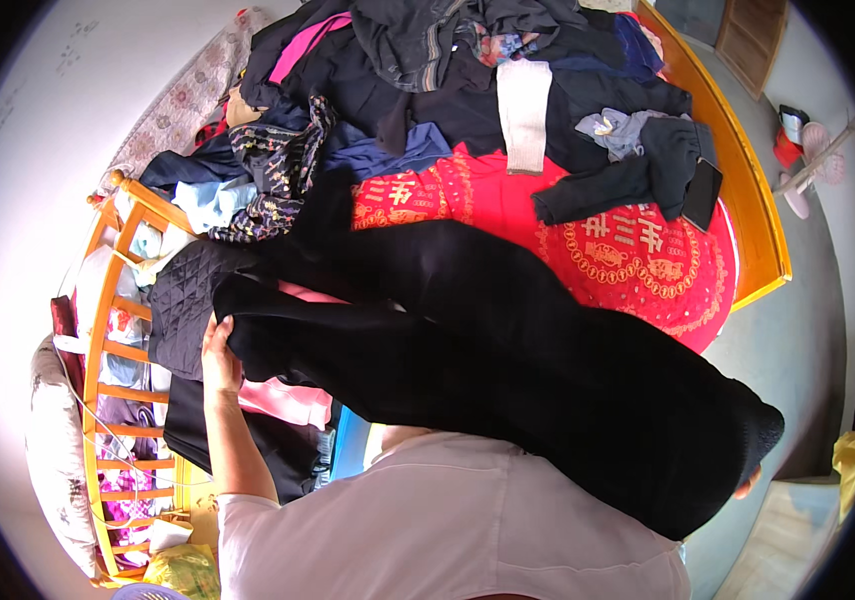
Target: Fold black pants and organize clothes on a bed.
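A large black garment [487, 337] is stretched across the view in front of my body. My left hand [221, 349] grips its edge at the left, with the thumb over the cloth. At the far right only the fingertips of my right hand [748, 482] show, at the garment's other end; the cloth hides the rest. Behind the garment lies a red bedspread [622, 262] with gold patterns. On it are a dark long-sleeved garment [615, 180] and a black phone [702, 193]. A black quilted garment [187, 300] hangs beside my left hand.
Dark clothes [457, 105] are heaped at the bed's far side, with a light knitted piece [523, 112] on top. A wooden bed board [750, 187] edges the right. At left stands a wooden rail [109, 322] with bags and clothes behind it. Pink cloth [289, 401] lies below the garment.
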`<control>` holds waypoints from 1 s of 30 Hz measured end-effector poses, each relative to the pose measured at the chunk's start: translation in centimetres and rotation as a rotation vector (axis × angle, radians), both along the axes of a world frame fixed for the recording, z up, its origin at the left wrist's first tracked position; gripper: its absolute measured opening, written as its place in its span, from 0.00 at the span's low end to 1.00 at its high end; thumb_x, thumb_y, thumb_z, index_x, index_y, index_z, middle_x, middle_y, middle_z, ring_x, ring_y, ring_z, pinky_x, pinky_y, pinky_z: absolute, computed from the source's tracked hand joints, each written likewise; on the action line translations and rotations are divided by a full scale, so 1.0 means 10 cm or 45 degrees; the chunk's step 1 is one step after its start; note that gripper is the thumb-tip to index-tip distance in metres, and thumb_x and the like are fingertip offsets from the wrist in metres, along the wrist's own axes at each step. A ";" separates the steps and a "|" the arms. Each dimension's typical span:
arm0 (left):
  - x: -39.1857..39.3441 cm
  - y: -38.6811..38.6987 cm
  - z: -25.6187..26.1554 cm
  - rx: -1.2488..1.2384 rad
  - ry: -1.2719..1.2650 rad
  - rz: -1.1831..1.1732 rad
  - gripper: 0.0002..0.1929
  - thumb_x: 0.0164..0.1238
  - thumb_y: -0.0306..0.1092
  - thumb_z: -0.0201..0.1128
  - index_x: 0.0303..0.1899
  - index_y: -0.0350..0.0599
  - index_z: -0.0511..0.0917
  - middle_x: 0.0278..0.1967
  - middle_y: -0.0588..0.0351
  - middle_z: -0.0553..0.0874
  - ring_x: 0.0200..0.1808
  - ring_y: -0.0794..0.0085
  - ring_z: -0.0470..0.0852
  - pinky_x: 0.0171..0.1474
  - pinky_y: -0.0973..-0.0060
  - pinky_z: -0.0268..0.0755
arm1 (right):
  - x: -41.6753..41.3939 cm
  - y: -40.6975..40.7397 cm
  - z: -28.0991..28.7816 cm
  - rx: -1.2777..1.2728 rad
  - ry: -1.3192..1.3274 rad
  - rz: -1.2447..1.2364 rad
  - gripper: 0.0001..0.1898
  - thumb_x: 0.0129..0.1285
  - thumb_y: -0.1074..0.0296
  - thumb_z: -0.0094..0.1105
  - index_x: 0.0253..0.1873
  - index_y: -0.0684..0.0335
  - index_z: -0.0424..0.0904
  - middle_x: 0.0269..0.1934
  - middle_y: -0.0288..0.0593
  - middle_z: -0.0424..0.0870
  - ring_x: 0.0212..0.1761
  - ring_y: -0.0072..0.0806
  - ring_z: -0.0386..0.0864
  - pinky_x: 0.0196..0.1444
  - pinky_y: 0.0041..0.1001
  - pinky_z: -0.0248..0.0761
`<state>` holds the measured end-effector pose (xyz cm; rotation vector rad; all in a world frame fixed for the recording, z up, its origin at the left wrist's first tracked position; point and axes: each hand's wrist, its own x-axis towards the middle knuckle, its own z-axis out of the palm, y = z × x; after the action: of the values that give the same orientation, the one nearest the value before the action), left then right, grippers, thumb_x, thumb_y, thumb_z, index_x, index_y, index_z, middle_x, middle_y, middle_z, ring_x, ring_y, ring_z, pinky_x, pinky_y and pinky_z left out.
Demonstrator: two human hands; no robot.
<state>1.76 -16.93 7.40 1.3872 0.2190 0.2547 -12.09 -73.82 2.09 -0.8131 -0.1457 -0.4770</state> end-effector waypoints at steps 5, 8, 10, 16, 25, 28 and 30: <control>0.65 -0.34 0.28 0.174 0.116 0.157 0.26 0.54 0.33 0.62 0.56 0.40 0.66 0.50 0.55 0.75 0.54 0.71 0.70 0.60 0.76 0.55 | 0.14 -0.16 0.14 0.030 -0.036 -0.293 0.27 0.48 0.56 0.57 0.50 0.70 0.70 0.45 0.50 0.76 0.46 0.43 0.74 0.54 0.36 0.64; 1.85 0.35 0.19 -0.302 -0.175 0.038 0.19 0.57 0.37 0.60 0.49 0.41 0.69 0.53 0.52 0.72 0.55 0.68 0.70 0.59 0.69 0.57 | 1.08 -0.34 0.78 0.128 -0.085 0.005 0.16 0.65 0.63 0.42 0.51 0.69 0.70 0.46 0.49 0.76 0.51 0.33 0.73 0.58 0.28 0.62; 2.21 0.10 0.38 -0.420 -0.432 -0.045 0.16 0.59 0.38 0.57 0.46 0.44 0.68 0.53 0.51 0.71 0.54 0.64 0.71 0.57 0.64 0.60 | 1.65 -0.79 0.64 0.065 -0.211 0.109 0.16 0.65 0.61 0.43 0.52 0.65 0.70 0.58 0.51 0.65 0.62 0.37 0.60 0.60 0.37 0.58; 2.15 -0.21 -0.29 0.637 -0.120 0.039 0.17 0.59 0.33 0.56 0.49 0.41 0.70 0.48 0.54 0.75 0.49 0.71 0.72 0.55 0.71 0.59 | 1.90 -0.85 -0.37 -0.848 0.734 -0.650 0.29 0.59 0.58 0.55 0.61 0.66 0.60 0.59 0.48 0.64 0.62 0.32 0.59 0.62 0.27 0.51; 1.95 0.34 -1.90 1.177 0.152 0.001 0.23 0.54 0.28 0.58 0.54 0.43 0.68 0.47 0.45 0.77 0.50 0.62 0.76 0.53 0.73 0.66 | 1.49 -1.24 -1.49 -0.934 0.891 -0.838 0.30 0.55 0.62 0.60 0.59 0.70 0.61 0.54 0.48 0.69 0.52 0.30 0.69 0.53 0.24 0.63; 1.90 0.40 -2.03 1.655 0.399 0.001 0.33 0.50 0.33 0.61 0.61 0.49 0.58 0.47 0.43 0.76 0.48 0.56 0.76 0.52 0.73 0.67 | 1.45 -1.10 -1.25 -0.890 1.191 -0.749 0.31 0.52 0.57 0.62 0.58 0.66 0.63 0.50 0.44 0.72 0.43 0.28 0.74 0.40 0.23 0.70; 1.96 0.47 -2.25 1.734 0.577 0.341 0.42 0.49 0.39 0.64 0.64 0.54 0.46 0.44 0.46 0.76 0.41 0.57 0.78 0.44 0.70 0.71 | 1.40 -1.07 -1.30 -0.713 1.265 -0.672 0.31 0.50 0.53 0.64 0.55 0.63 0.66 0.46 0.42 0.73 0.39 0.28 0.74 0.37 0.25 0.71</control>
<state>21.38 -12.26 -15.13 2.7745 0.6867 0.3200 1.92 -84.50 -10.91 -1.5661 0.9129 -0.4764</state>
